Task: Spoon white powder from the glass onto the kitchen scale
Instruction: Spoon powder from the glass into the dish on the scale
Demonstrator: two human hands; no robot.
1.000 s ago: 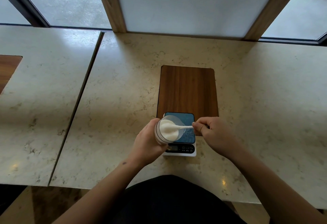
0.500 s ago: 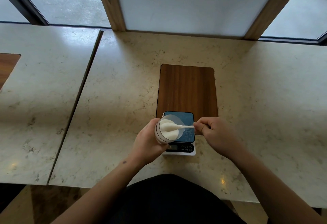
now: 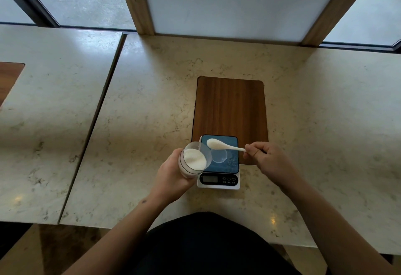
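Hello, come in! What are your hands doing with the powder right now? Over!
Left hand grips tilted glass of white powder. Right hand holds loaded spoon over scale. Nothing in the way.

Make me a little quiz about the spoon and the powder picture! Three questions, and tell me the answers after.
1. True or false: the spoon is inside the glass.
2. Which hand holds the glass?
A. left hand
B. right hand
C. neither
3. Fill in: the kitchen scale sits partly on a wooden ____.

Key
1. False. The spoon is out of the glass, held over the scale's blue platform, with white powder in its bowl.
2. A. The right hand holds the spoon handle.
3. Board.
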